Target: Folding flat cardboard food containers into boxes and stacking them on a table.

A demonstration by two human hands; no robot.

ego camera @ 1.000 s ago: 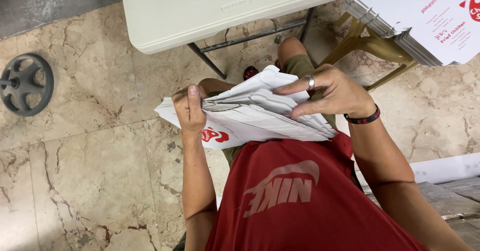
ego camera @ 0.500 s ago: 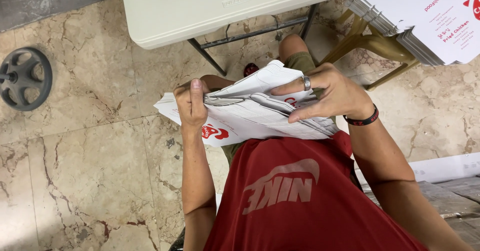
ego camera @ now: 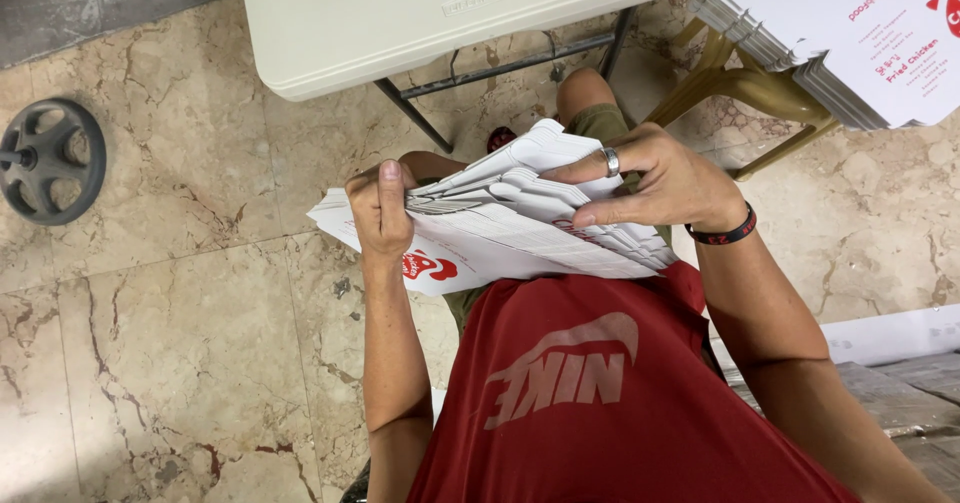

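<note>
A stack of flat white cardboard box blanks (ego camera: 500, 233) with red print rests on my lap, against my red shirt. My left hand (ego camera: 382, 208) grips the stack's left edge, thumb on top and pointing away from me. My right hand (ego camera: 650, 178), with a ring and a dark wristband, lies curled over the top sheets on the right, fingertips pressing into the fanned layers. The top few sheets are lifted and bent upward at their far edge.
A white folding table (ego camera: 420, 23) on metal legs stands just ahead of my knees. A tall pile of the same flat boxes (ego camera: 850, 43) sits on a tan chair at upper right. A dark wheel (ego camera: 50, 158) lies on the marble floor at left.
My right hand's fingers have shifted slightly along the top sheets, and the fanned sheets have lifted a little higher. The left hand keeps its grip in the same place.
</note>
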